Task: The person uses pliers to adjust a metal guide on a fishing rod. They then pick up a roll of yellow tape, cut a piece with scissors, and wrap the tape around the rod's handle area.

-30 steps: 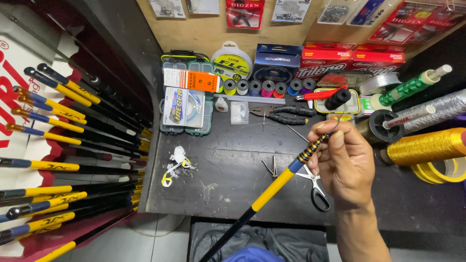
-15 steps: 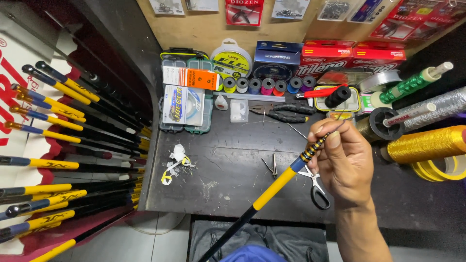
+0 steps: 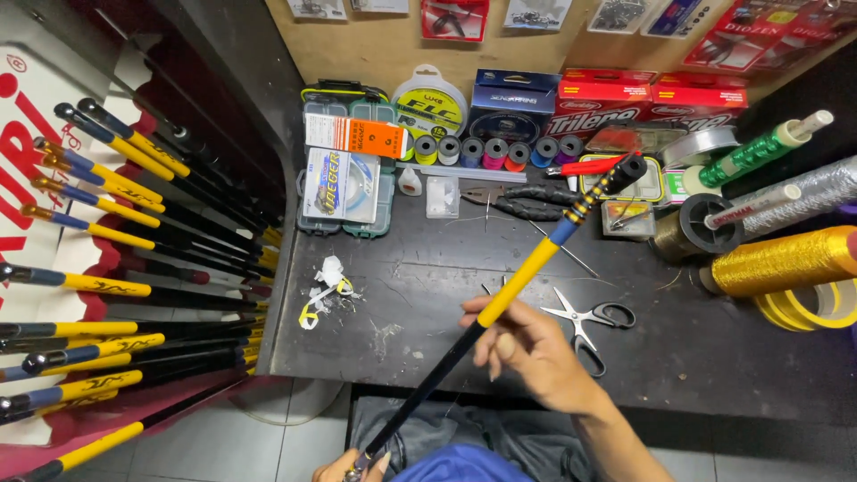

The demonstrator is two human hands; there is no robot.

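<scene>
1. Head view: the dark workbench (image 3: 678,357) holds scissors (image 3: 585,323), pliers (image 3: 527,202) and thread spools (image 3: 473,150).
2. The yellow-and-black rod (image 3: 522,278) slants across it, tip now farther up-right than before.
3. The right hand (image 3: 527,353) has slid down to the yellow section, fingers curled around it.
4. The left hand (image 3: 353,466) pinches the butt at the bottom edge.

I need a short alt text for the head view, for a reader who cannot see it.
The right hand holds a black, yellow and blue fishing rod slanted over a dark workbench; the left hand grips its lower end. Scissors lie beside.
</scene>
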